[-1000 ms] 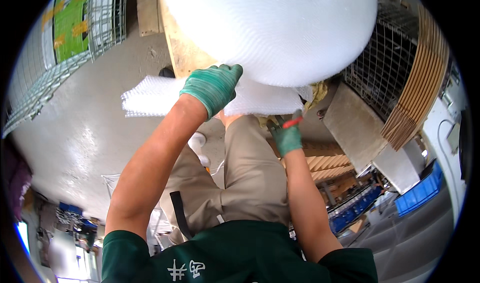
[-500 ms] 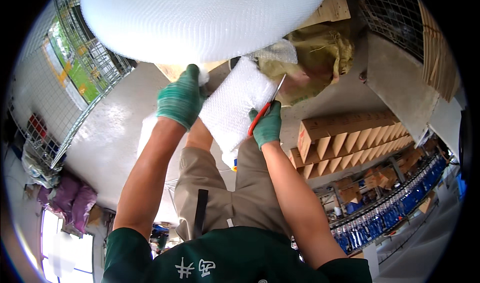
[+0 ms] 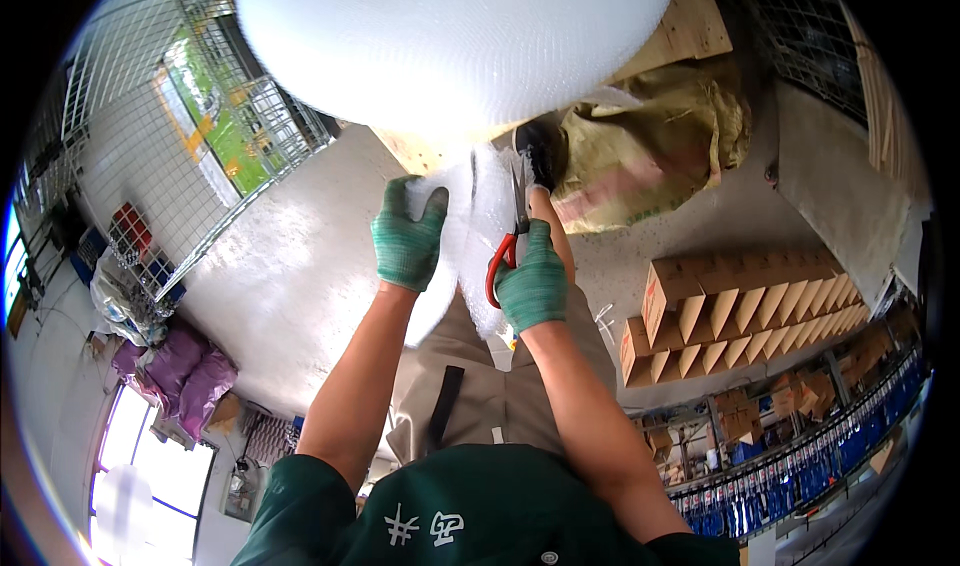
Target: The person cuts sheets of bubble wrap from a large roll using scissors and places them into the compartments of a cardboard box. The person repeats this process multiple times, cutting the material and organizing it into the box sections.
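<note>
My left hand (image 3: 408, 238), in a green glove, is closed with white bubble wrap between its thumb and fingers. A piece of bubble wrap (image 3: 478, 231) hangs in loose folds between my hands, above my legs. In my right hand (image 3: 533, 284), also gloved in green, is a pair of scissors with red handles (image 3: 494, 271). The scissors' blades point away from me along the wrap's right side; whether they touch it I cannot tell. Beyond my hands a big roll of bubble wrap (image 3: 460, 41) fills the top of the view.
A wooden board (image 3: 690, 31) shows under the roll. Right of it lies a yellow-green woven sack (image 3: 650, 151). Open cardboard boxes (image 3: 745, 301) stand in rows at the right, and a wire mesh cage (image 3: 130, 131) at the left. Purple bags (image 3: 185, 376) lie at the lower left.
The wide, flat bubble wrap piece now hangs narrower and folded. My left hand has drawn nearer to me, and its fingers show more. The scissors now point more straight ahead. The view has shifted.
</note>
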Demonstrator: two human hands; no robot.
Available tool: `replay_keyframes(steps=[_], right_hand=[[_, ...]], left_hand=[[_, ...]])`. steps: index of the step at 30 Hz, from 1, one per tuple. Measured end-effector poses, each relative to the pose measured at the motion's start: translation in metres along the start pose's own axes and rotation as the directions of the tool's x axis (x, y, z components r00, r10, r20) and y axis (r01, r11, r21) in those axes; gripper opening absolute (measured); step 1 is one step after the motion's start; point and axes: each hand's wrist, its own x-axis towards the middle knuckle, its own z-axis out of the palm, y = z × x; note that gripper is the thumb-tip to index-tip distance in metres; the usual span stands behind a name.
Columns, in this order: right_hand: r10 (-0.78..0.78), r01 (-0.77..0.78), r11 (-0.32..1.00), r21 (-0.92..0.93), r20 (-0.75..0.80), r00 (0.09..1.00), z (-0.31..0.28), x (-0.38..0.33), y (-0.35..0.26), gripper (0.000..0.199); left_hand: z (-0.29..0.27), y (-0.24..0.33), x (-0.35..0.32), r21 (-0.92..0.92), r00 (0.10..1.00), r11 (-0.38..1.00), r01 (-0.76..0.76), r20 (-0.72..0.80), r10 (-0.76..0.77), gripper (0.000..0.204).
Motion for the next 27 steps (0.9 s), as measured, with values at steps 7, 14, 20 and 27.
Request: replay_keyframes(steps=[7, 14, 20, 27], right_hand=[[-0.230, 0.217, 0.968, 0.128, 0.097, 0.968, -0.033, -0.022, -0.081, 0.050], [-0.470, -0.091, 0.604, 0.792, 0.446, 0.762, -0.079, -0.006, -0.147, 0.024], [-0.188, 0.050, 0.700, 0.712, 0.116, 0.975, -0.127, 0.058, -0.218, 0.026], [-0.657, 0.584, 0.737, -0.338, -0.160, 0.736, -0.100, 0.223, -0.157, 0.048]], left_hand=[[-0.041, 0.016, -0.030, -0.694, 0.919, 0.680, 0.236, 0.387, 0.077, 0.079], [-0.102, 0.088, -0.028, -0.742, 0.852, 0.599, 0.301, 0.491, 0.180, 0.096], [-0.146, 0.081, -0.020, -0.836, 0.914, 0.439, 0.329, 0.399, 0.073, 0.074], [-0.198, 0.102, -0.008, -0.839, 0.911, 0.374, 0.394, 0.410, -0.041, 0.075]])
